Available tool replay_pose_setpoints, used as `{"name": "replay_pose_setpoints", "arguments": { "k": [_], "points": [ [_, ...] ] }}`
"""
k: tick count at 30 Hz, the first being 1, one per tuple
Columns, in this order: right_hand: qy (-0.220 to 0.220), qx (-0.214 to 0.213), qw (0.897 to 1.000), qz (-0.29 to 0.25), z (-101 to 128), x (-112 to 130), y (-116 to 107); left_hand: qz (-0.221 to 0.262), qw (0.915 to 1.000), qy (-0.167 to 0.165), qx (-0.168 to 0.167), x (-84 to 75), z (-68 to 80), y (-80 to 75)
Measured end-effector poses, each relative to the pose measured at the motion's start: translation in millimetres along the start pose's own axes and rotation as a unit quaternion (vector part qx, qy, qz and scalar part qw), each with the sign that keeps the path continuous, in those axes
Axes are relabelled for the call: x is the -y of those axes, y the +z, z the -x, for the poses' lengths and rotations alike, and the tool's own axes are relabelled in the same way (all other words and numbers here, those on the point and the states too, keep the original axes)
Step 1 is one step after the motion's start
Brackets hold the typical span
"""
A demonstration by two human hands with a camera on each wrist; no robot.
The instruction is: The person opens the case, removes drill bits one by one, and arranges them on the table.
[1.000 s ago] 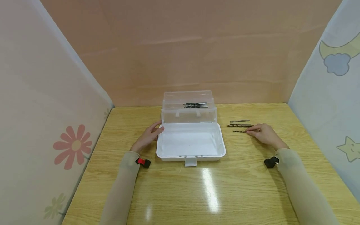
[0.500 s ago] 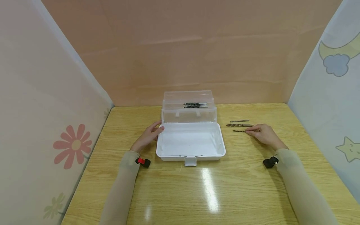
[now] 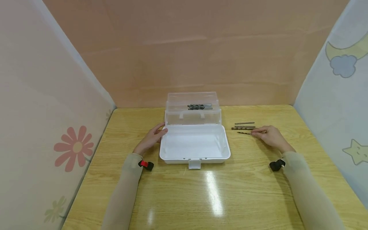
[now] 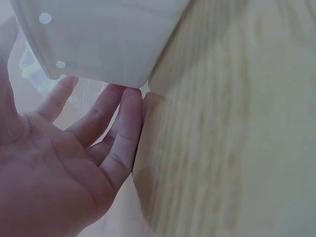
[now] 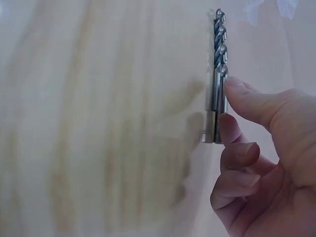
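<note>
One drill bit (image 3: pixel 243 133) is being pinched between the thumb and fingers of the right hand (image 3: pixel 271 137), just right of the white box (image 3: pixel 192 145); very little is changing, with both hands lying almost where they were half a second ago and only the bit's free end now angling slightly farther away. Judging by that, the work is pausing at the grip, and I cannot tell whether the bit is leaving the wooden table (image 3: pixel 247 182). The left hand (image 3: pixel 149 140) is resting at the box's left side, thumb at the rim, the other fingers loosely spread and nearly straight against the outer wall. The pinched bit is looking slim, dark and spiral-fluted, its rear end disappearing under the fingertips. Several loose bits (image 3: pixel 242 128) are lying just beyond it. In the right wrist view, bright flutes and smooth shanks are showing beside the thumb, though whose they are I cannot tell.
</note>
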State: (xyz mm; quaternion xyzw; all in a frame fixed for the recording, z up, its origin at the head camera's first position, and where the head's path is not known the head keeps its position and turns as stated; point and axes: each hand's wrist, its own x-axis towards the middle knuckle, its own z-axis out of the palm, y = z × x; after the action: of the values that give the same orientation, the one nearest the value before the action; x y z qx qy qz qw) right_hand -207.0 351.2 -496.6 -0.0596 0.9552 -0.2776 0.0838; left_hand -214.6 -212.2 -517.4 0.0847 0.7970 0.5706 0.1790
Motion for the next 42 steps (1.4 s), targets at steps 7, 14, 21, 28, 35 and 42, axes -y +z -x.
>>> {"name": "replay_pose_setpoints", "arguments": {
  "k": [7,14,21,28,35,42],
  "points": [
    [-0.001,-0.012,1.000,-0.014,-5,13,-8,0.000,1.0000,0.002,0.004,1.5,-0.6,-1.3],
    [-0.016,-0.021,1.000,-0.013,-9,28,-17,0.002,1.0000,-0.008,0.002,0.9,-1.2,-0.2],
    [-0.015,-0.012,1.000,-0.022,-12,43,-25,0.005,1.0000,-0.006,0.002,-2.1,-0.8,1.5],
    [-0.027,0.002,1.000,-0.005,-20,54,-31,0.002,1.0000,-0.003,0.000,0.2,0.0,-0.5],
    [-0.034,0.011,0.999,-0.002,-28,75,-35,-0.005,0.9999,-0.015,-0.003,-0.6,2.1,-0.2],
    [-0.037,0.007,0.999,-0.006,-35,94,-38,-0.005,0.9999,-0.015,0.002,-2.7,2.7,0.3]
  ]
}}
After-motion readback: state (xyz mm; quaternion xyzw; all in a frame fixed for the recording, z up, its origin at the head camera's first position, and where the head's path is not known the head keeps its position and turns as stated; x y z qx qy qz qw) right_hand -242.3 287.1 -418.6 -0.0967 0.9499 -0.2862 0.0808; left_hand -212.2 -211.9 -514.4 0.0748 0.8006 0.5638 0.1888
